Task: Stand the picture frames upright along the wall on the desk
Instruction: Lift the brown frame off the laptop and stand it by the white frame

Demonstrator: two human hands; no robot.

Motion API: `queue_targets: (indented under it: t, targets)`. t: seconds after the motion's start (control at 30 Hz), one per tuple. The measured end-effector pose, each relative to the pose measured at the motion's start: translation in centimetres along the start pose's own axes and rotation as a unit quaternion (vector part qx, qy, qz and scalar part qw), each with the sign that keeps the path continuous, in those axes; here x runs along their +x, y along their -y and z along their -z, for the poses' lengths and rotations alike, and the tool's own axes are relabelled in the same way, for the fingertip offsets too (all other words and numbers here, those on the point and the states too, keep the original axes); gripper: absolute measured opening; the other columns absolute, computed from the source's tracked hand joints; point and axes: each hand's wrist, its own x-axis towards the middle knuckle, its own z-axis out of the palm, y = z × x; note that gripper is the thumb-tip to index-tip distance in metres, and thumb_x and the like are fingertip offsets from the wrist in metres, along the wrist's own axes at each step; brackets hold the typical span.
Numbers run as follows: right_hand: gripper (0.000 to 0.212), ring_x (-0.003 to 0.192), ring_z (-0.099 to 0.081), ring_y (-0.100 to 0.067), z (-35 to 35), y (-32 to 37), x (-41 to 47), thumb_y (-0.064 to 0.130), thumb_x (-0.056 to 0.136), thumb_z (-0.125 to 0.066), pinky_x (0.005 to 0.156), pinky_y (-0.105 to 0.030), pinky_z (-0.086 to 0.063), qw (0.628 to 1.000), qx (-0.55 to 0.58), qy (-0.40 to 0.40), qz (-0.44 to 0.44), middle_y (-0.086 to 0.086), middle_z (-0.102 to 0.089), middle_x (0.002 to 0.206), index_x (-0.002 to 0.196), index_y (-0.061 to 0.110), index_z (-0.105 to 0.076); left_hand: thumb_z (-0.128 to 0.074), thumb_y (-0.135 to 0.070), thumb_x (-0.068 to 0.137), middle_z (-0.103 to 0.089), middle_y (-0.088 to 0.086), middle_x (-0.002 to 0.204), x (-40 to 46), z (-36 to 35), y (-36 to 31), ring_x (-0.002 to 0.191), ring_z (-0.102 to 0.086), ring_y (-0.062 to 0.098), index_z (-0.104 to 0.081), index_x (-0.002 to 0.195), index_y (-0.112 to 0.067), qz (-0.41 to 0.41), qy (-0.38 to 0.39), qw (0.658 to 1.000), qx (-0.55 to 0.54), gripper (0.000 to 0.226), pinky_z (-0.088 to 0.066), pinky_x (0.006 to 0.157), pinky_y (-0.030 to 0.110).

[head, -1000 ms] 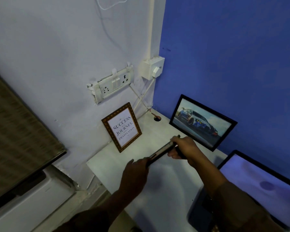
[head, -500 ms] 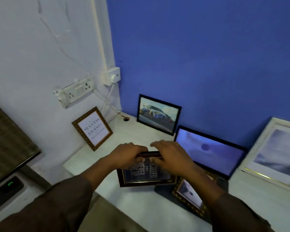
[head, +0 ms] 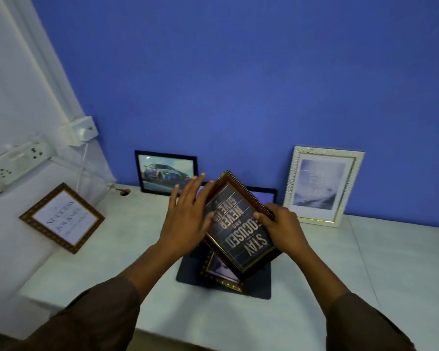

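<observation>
Above the desk's middle I hold a dark brown frame with upside-down "STAY FOCUSED AND NEVER GIVE UP" lettering, tilted. My right hand grips its right edge. My left hand lies against its left edge with fingers spread. Beneath it a gold-dotted frame lies flat on a dark mat. A black car-picture frame and a white frame lean on the blue wall. Behind my hands stands a black frame, mostly hidden. A brown "SUCCESS" frame leans on the white wall.
The pale desk fills the corner between the white wall and the blue wall. A socket strip and a switch box with a cable are fixed to the white wall. A cable hole sits in the desk's corner.
The lettered frame went from lying low over the desk to lifted and tilted in both hands. My view swung right, bringing the white frame fully into sight.
</observation>
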Motion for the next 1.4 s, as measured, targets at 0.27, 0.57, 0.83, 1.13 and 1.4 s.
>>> queue_targets:
  t: [0.27,0.57,0.83,1.13,1.4]
  targets:
    - [0.024,0.091,-0.073,-0.013,3.2,-2.4,-0.2,0.046,0.098,-0.056,0.073,-0.028,-0.056,0.950,0.262,-0.110,-0.131,0.004,-0.074,0.105,0.105,0.025,-0.065,-0.070,-0.044,0.093,-0.029,0.005,0.167,0.7,-5.0,-1.2,0.148,-0.039,0.027,-0.018,0.162,-0.026,0.227,0.068,0.923,-0.302,0.088,-0.042,0.116,0.050]
    - [0.019,0.095,-0.074,-0.016,2.2,-2.1,1.3,0.047,0.097,-0.056,0.084,-0.036,-0.060,0.932,0.290,-0.152,-0.157,0.003,-0.076,0.110,0.106,0.031,-0.063,-0.055,-0.026,0.105,-0.078,0.001,0.110,4.4,-5.4,-1.2,0.103,-0.075,0.013,-0.057,0.130,-0.028,0.189,0.187,0.853,-0.450,0.025,-0.057,0.099,0.047]
    - [0.026,0.102,-0.073,-0.022,2.7,-2.0,1.3,0.045,0.098,-0.057,0.088,-0.044,-0.061,0.949,0.206,-0.177,-0.160,0.001,-0.074,0.114,0.118,0.028,-0.061,-0.068,-0.029,0.097,-0.057,0.003,0.139,7.2,-7.9,0.0,0.126,-0.059,0.021,-0.045,0.142,-0.024,0.169,0.155,0.874,-0.428,0.051,-0.051,0.097,0.033]
    - [0.034,0.107,-0.068,-0.024,6.5,-0.6,1.9,0.047,0.098,-0.051,0.086,-0.031,-0.054,0.918,-0.391,0.038,0.050,0.005,-0.072,0.125,0.126,0.037,-0.066,-0.065,-0.055,0.091,-0.045,0.001,0.157,11.0,-8.1,-3.2,0.148,-0.036,0.023,-0.042,0.152,-0.025,-0.168,0.128,0.965,-0.154,0.072,-0.023,0.123,0.044]
    - [0.034,0.114,-0.064,-0.025,9.0,-1.2,2.3,0.047,0.093,-0.060,0.111,-0.045,-0.035,0.882,-0.465,-0.034,0.071,0.000,-0.070,0.124,0.122,0.029,-0.065,-0.060,-0.037,0.099,-0.078,0.001,0.105,11.3,-11.6,-7.2,0.097,-0.074,0.018,-0.070,0.116,-0.022,-0.092,0.359,0.876,-0.310,0.024,-0.060,0.089,0.037]
